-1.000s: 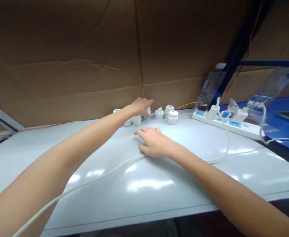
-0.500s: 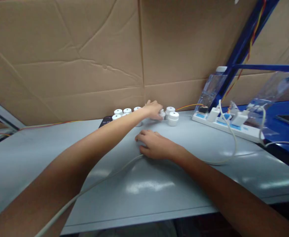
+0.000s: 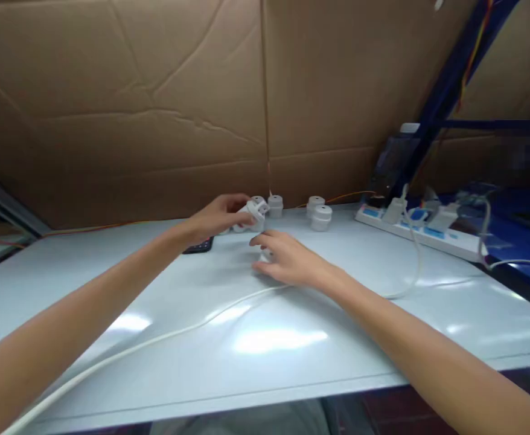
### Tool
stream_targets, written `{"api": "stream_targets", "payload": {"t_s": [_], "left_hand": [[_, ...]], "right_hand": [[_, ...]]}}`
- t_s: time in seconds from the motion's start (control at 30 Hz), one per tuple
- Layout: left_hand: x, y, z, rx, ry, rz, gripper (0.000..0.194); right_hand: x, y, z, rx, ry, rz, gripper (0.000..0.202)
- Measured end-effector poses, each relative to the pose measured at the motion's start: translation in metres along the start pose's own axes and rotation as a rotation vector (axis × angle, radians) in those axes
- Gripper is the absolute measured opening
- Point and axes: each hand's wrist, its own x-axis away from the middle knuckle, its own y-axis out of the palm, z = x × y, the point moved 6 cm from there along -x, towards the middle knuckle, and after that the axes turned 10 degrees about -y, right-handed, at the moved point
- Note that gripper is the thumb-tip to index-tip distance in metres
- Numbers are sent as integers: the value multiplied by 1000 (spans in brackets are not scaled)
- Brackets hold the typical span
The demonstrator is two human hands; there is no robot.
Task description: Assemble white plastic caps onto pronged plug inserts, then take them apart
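On table (image 3: 178, 380) | left hand (image 3: 222, 214) holding knobby white piece (image 3: 258, 209) | right hand (image 3: 288, 257) cupping white part (image 3: 265, 257)

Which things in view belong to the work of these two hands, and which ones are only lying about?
Probably part of the work:
white pronged part, in the left hand
small white part, within the curled right hand
round white pieces

Seemingly just lying about:
dark device
white cable
power strip

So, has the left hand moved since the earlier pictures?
Yes, leftward: the left hand was at or just right of the cardboard seam, and now is left of it.
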Motion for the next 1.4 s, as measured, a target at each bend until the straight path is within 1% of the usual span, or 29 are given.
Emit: {"api": "stream_targets", "payload": {"t_s": [0.03, 0.07, 0.1, 0.17, 0.2, 0.23, 0.3, 0.37, 0.4, 0.47, 0.53, 0.6, 0.67, 0.7, 0.77, 0.9, 0.97, 1.0, 1.03, 1.1, 1.17, 1.23, 1.27, 1.3, 1.33, 1.4], "left_hand": [[14, -3, -11, 8, -31, 20, 27], [27, -8, -22, 33, -70, 69, 32], [40, -13, -32, 92, -102, 147, 37], [60, -18, -47, 225, -133, 269, 36], [67, -19, -52, 261, -140, 310, 35], [73, -16, -54, 274, -144, 327, 34], [80, -6, -53, 261, -159, 299, 36], [84, 6, -48, 271, -174, 244, 40], [85, 11, -45, 290, -175, 230, 42], [86, 18, -42, 367, -181, 190, 41], [87, 23, -46, 510, -234, 126, 37], [88, 27, -54, 658, -354, 41, 40], [91, 32, -63, 738, -487, -45, 48], [92, 33, -65, 737, -528, -77, 52], [94, 33, -66, 690, -542, -113, 56], [95, 27, -59, 582, -495, -134, 58], [97, 25, -58, 547, -490, -146, 59], [97, 23, -57, 525, -462, -144, 57], [97, 20, -55, 498, -407, -140, 53], [97, 14, -47, 397, -213, -96, 43], [99, 8, -38, 191, -3, 29, 37], [103, 8, -32, -15, 134, 153, 32], [104, 9, -30, -69, 161, 195, 31], [103, 10, -30, -71, 156, 211, 32], [102, 12, -32, -22, 119, 204, 34], [98, 15, -42, 171, -45, 158, 37]], "right_hand": [[-1, -3, -1, -14, 5, 71, 27], [-2, -6, -1, -23, 22, 137, 21], [-3, -8, 0, -35, 49, 185, 21], [-4, -9, 5, -114, 122, 226, 43], [-4, -7, 9, -203, 179, 234, 53], [-4, -3, 13, -318, 245, 243, 60], [-1, 3, 18, -527, 363, 277, 63], [0, 7, 18, -610, 412, 314, 58], [-1, 8, 14, -618, 396, 321, 54], [-4, 8, 3, -635, 277, 319, 44], [-7, 6, -10, -632, 102, 339, 35], [-6, 2, -23, -539, -86, 382, 32], [-4, -1, -33, -357, -220, 429, 32], [-2, -3, -38, -266, -279, 442, 32], [0, -5, -45, -131, -367, 454, 32], [4, -10, -53, -53, -443, 457, 28], [3, -11, -52, -90, -395, 458, 26], [2, -11, -48, -150, -324, 452, 28], [1, -8, -43, -249, -217, 433, 31], [-2, 5, -28, -551, 63, 349, 38], [-2, 25, -20, -864, 316, 228, 47], [-1, 39, -18, -1035, 462, 142, 55], [-1, 42, -17, -1056, 489, 132, 56], [-1, 41, -16, -1040, 484, 147, 54], [-1, 38, -15, -986, 448, 183, 51], [-2, 24, -17, -765, 290, 291, 40]]}}
